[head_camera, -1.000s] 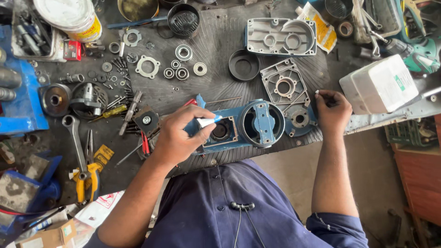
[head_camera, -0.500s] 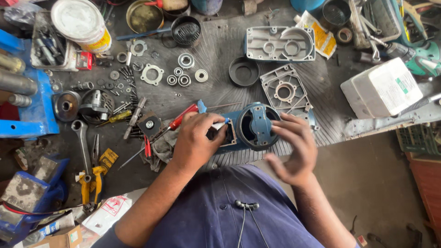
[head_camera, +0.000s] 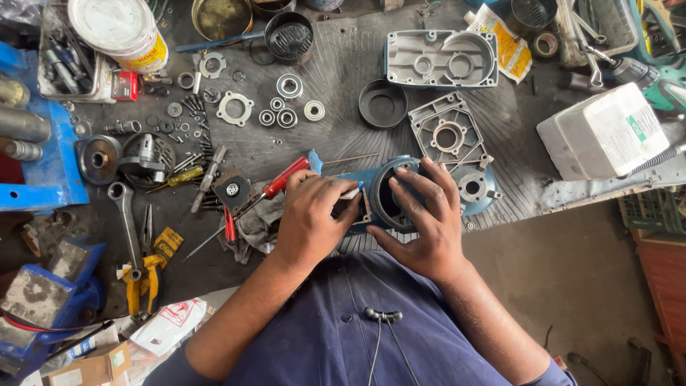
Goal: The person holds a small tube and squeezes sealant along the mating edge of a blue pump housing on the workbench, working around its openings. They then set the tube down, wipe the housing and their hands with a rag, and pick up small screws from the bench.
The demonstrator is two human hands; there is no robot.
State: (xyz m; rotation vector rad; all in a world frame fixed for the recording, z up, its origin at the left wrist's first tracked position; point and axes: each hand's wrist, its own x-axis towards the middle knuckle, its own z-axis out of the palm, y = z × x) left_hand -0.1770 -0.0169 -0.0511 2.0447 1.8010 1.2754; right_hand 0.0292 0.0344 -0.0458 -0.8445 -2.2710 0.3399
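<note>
A blue metal motor housing [head_camera: 389,187] with a round opening lies on the ribbed black mat [head_camera: 343,139] in front of me. My left hand [head_camera: 312,218] rests on its left end, pinching a small white-tipped tool or tube against the housing. My right hand [head_camera: 423,220] spreads its fingers over the round opening and grips the housing's rim. A red-handled screwdriver [head_camera: 280,183] lies just left of my left hand, on a grey rag [head_camera: 251,223].
Grey cast covers [head_camera: 440,60] [head_camera: 449,132], a black round cap [head_camera: 382,104] and several bearings [head_camera: 287,114] lie beyond the housing. A white box [head_camera: 604,132] sits right. Wrench [head_camera: 123,214], yellow pliers [head_camera: 146,275], a blue vise [head_camera: 36,293] and a white tub [head_camera: 118,28] crowd the left.
My right hand came in from the far right of the housing and now lies over its round opening. My left hand stayed on the housing's left end.
</note>
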